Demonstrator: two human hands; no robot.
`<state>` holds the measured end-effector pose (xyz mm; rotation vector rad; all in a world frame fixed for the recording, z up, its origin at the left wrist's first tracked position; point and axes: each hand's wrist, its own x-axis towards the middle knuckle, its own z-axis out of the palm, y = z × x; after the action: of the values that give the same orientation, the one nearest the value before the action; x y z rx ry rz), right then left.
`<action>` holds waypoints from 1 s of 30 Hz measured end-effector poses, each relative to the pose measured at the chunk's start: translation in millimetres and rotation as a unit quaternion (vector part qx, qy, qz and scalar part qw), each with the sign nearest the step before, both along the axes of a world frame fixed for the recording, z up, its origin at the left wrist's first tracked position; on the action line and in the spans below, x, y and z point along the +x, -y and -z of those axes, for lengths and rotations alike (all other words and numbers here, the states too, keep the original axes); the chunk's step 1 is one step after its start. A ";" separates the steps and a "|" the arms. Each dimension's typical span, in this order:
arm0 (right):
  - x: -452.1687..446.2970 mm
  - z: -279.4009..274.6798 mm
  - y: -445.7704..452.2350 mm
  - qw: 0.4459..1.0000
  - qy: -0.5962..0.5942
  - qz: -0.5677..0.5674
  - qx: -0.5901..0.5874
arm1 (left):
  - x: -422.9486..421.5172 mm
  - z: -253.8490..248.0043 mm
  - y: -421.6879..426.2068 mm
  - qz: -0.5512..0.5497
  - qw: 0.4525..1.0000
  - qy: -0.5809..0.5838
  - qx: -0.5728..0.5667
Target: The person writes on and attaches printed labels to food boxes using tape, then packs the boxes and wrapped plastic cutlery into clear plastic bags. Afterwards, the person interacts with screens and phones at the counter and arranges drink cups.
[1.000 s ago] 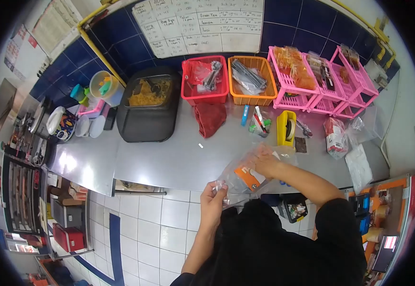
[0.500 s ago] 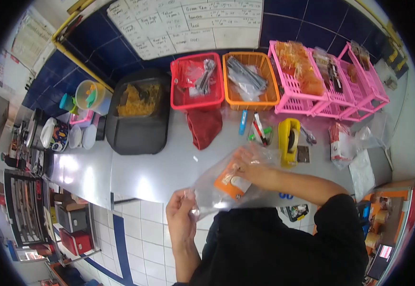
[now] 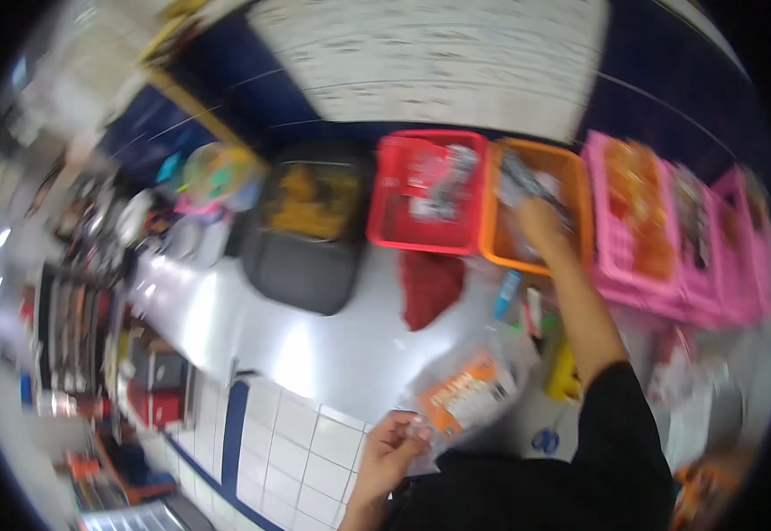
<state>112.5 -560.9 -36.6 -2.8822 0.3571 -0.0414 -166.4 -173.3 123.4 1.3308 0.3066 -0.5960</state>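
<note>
In the head view, my left hand (image 3: pixel 392 456) pinches the lower left corner of a clear plastic bag (image 3: pixel 515 347). An orange-and-white printed label or packet (image 3: pixel 465 398) shows in the bag; I cannot tell if it is printed on or lies inside. My right hand (image 3: pixel 537 221) is down in the orange basket (image 3: pixel 514 259), at grey stick-like items in clear wrap (image 3: pixel 520 170). Motion smears its fingers, so whether they grip anything is unclear. A red basket (image 3: pixel 425 244) with silvery wrapped items stands just left of it.
A dark red cloth (image 3: pixel 429 292), a blue marker (image 3: pixel 506 294) and a yellow tape dispenser (image 3: pixel 564 372) lie on the steel counter (image 3: pixel 314 350). Pink racks (image 3: pixel 615 257) with filled packets stand right. A black tray (image 3: pixel 292 274) holding yellow-brown food sits left.
My right hand has let go of the bag and moved up and right into the orange basket. My left hand still holds the bag. The camera view has shifted.
</note>
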 end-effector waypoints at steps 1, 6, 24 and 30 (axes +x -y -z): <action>4.1 6.7 -2.9 1.000 -0.009 0.007 -0.018 | -2.6 7.9 -3.0 -0.005 1.000 0.002 -0.011; 13.7 39.2 13.6 0.991 0.033 -0.045 -0.125 | -0.6 -2.4 -15.9 -0.091 0.996 -0.011 -0.013; 1.4 1.9 65.0 0.973 0.219 -0.059 0.040 | -27.1 16.0 -42.2 -0.067 0.992 0.110 -0.011; -27.8 -47.9 60.9 0.944 0.285 0.013 0.166 | -29.9 7.8 -42.0 -0.071 0.996 0.053 -0.012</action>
<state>84.7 -621.8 11.3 -2.3899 0.2566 -0.7280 -196.3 -131.3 115.6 1.3007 0.3030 -0.4071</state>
